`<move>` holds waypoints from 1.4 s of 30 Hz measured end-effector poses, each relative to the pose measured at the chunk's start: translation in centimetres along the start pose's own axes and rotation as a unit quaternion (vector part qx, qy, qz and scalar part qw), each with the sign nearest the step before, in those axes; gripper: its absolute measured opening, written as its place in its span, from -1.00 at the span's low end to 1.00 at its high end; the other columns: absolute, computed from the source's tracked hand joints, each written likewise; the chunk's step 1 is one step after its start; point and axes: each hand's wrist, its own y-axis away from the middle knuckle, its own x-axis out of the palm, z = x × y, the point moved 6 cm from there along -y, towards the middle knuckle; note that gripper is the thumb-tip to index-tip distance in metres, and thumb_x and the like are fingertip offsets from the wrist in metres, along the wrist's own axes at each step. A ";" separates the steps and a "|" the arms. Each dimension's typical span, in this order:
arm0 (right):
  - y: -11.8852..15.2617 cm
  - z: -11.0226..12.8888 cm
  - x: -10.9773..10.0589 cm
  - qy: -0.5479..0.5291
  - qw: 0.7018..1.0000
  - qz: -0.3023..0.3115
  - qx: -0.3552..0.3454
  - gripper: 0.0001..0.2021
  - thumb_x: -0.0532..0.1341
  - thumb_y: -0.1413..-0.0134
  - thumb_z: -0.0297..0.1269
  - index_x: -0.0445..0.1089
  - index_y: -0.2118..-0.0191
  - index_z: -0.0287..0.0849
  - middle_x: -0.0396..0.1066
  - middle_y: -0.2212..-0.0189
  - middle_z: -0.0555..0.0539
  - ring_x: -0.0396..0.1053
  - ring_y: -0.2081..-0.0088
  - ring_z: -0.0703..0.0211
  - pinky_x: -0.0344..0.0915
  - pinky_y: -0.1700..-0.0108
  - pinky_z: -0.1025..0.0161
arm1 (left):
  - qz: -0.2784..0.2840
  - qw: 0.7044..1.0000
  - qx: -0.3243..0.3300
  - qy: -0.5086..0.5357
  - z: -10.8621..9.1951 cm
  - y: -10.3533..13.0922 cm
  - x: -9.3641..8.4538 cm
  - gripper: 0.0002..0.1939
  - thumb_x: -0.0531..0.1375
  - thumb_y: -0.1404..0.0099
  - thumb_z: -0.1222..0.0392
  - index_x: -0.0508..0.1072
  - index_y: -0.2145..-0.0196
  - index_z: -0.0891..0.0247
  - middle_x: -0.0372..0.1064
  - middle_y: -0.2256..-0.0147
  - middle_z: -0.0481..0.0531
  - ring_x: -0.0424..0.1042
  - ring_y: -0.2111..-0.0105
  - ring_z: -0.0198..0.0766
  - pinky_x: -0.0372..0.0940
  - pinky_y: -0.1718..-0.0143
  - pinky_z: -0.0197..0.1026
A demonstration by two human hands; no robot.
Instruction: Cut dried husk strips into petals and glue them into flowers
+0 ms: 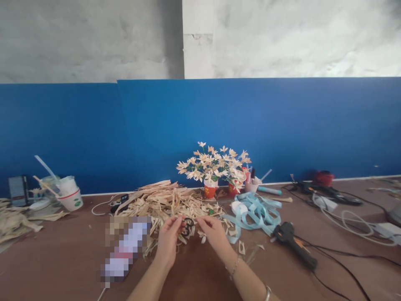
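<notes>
My left hand [169,238] is closed, thumb and fingertips pinched together over a pile of dry, pale husk strips [175,200]. Against its fingers is a pair of black scissors [188,228], of which only the looped handles show clearly. Just to the right, my right hand [214,235] is pinched shut too. Whatever lies between its fingertips is too small to make out. Beyond the hands, white-petalled artificial flowers [216,161] stand in a red and white paper cup [210,190], with a second red cup [233,189] beside it.
Light-blue ribbon [257,213] lies in loops right of the pile. A black glue gun [296,246] with its cord rests nearer me. On the left are a blurred-out phone-like object [127,251] and a white cup [71,200]. A blue partition [250,117] stands behind the table.
</notes>
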 end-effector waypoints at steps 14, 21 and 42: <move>-3.5 2.1 7.8 0.506 0.843 0.177 -0.053 -0.86 0.21 0.20 -0.48 0.46 0.41 -0.23 0.48 0.36 -0.24 0.43 0.28 -0.04 0.26 0.26 0.20 | -0.025 0.993 -0.025 0.109 -0.1 -1.2 -0.8 -0.85 0.28 0.01 0.45 0.47 0.41 0.39 0.50 0.43 0.07 0.45 0.49 -0.41 0.35 0.43 -0.43; -3.2 4.6 3.8 0.518 0.835 0.176 -0.058 -0.71 0.23 0.25 -0.49 0.44 0.26 -0.23 0.47 0.28 -0.27 0.41 0.22 -0.05 0.23 0.26 0.21 | -0.002 0.985 -0.080 0.154 0.1 -0.7 -0.3 -0.91 0.21 -0.09 0.46 0.46 0.40 0.37 0.48 0.44 0.05 0.44 0.51 -0.42 0.35 0.48 -0.44; 3.3 1.6 -1.1 0.234 0.954 0.136 -0.129 -0.53 0.12 0.12 -0.49 0.31 0.01 -0.09 0.33 0.13 -0.11 0.29 0.09 0.10 0.23 0.00 0.18 | 0.011 0.996 -0.068 0.062 1.7 0.4 -0.3 -0.76 0.34 0.11 0.29 0.50 0.40 0.34 0.45 0.45 -0.01 0.38 0.47 -0.39 0.28 0.38 -0.36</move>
